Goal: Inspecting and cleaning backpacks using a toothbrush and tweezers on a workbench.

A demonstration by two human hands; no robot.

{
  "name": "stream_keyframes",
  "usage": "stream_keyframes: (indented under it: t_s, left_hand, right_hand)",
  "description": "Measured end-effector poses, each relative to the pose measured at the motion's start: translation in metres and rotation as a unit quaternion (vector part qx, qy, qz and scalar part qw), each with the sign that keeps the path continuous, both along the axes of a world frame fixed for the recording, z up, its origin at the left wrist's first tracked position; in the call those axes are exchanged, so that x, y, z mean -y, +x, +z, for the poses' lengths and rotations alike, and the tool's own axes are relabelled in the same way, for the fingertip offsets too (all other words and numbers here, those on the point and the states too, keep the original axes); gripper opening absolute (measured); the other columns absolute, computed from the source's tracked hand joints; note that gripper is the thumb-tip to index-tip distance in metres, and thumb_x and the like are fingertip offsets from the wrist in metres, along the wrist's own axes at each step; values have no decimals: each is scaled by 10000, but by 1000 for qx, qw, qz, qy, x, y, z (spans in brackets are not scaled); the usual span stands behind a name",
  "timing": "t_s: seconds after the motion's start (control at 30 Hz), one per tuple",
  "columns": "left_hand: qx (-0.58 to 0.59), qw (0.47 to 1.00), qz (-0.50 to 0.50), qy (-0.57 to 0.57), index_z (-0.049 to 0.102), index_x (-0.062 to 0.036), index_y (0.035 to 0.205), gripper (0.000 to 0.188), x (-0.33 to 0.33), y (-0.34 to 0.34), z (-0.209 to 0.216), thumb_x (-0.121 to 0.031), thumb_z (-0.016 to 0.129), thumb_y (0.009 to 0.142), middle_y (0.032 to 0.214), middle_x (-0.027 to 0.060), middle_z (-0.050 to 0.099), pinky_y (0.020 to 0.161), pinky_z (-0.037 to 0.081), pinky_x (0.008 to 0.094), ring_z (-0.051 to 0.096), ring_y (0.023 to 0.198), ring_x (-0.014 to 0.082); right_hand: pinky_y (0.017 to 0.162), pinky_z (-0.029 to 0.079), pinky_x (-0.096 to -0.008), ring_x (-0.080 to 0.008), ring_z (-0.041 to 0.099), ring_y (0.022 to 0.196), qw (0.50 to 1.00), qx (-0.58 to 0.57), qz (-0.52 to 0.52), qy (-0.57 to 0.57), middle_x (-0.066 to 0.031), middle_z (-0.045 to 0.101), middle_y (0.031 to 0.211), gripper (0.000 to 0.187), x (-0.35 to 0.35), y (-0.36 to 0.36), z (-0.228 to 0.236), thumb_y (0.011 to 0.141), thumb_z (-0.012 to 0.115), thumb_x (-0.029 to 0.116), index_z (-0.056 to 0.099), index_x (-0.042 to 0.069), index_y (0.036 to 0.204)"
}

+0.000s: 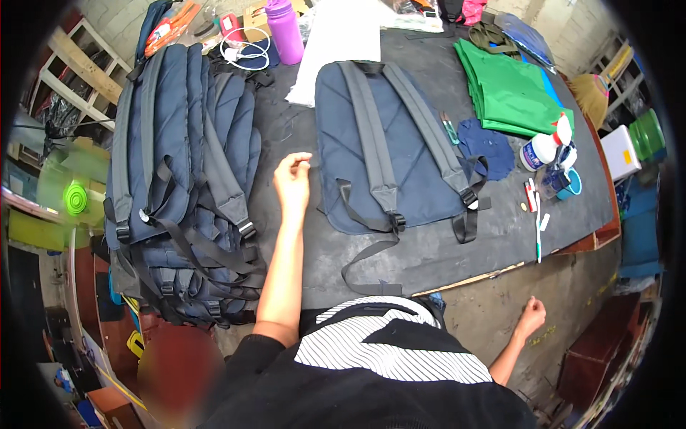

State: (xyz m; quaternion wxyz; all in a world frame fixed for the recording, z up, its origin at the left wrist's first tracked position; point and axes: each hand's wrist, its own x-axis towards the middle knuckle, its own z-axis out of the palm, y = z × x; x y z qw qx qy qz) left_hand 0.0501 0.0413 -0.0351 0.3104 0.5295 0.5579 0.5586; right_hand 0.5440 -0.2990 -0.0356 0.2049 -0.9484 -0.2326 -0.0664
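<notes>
My left hand (pixel 291 179) hovers over the dark table between a backpack panel and a backpack pile, its fingers curled together and nothing visible in them. Just right of it, a navy backpack panel (pixel 357 157) lies flat with two grey padded shoulder straps (pixel 371 136) facing up. Black webbing tails and buckles hang off its near end. Left of my hand rises the pile of similar navy backpack pieces (pixel 193 129), their straps draped over one another. Away from the table, at the lower right, my right hand (pixel 531 318) is loosely closed, touching nothing I can see.
Folded green fabric (pixel 507 89) lies at the back right beside a navy cloth scrap (pixel 486 146) and small snips (pixel 449 129). A white bottle (pixel 539 151), a blue cup (pixel 569 184) and a toothbrush-like stick (pixel 537 229) stand near the right edge. A purple bottle (pixel 286 32) and white sheet (pixel 339 43) are behind.
</notes>
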Motion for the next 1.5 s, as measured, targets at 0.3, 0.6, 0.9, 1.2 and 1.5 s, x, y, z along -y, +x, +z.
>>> stream_keyframes:
  t_s: [0.3,0.6,0.9,1.2,1.5]
  left_hand:
    - [-393,910,52,120,650,-64,705,30,0,22,-10,-42,668,694,823,60,631,746,469,385,584,809,280]
    - [-408,903,65,121,560,-44,879,150,-2,27,-27,6,595,742,932,100,585,800,412,420,542,897,328]
    - [-21,989,85,122,601,-16,960,333,-3,4,-32,169,431,742,909,66,582,683,465,227,596,765,146]
    - [-327,939,68,83,691,-43,760,64,3,14,-18,-69,680,703,885,73,617,782,456,379,578,858,275]
    - [-379,912,66,143,539,-9,890,99,-9,15,-25,-13,553,792,930,125,522,756,444,409,556,863,281]
  right_hand:
    - [909,443,-371,-313,591,1020,968,72,192,147,-167,625,1074,347,-65,-11,1,780,642,15,610,21,1126]
    - [858,447,-388,-325,572,976,915,110,339,191,-155,611,1014,203,-215,-28,-7,802,578,-9,628,6,998]
    - [877,459,-340,-278,610,970,818,-119,508,243,-153,629,1044,307,-361,-60,3,885,536,57,601,75,1185]
    - [802,463,-472,-362,580,968,896,32,442,-14,-140,598,1081,270,-397,-113,3,795,663,154,563,94,1039]
    - [619,487,-273,-117,588,760,831,-168,371,379,-72,597,896,169,-377,-135,39,907,483,38,561,18,1056]
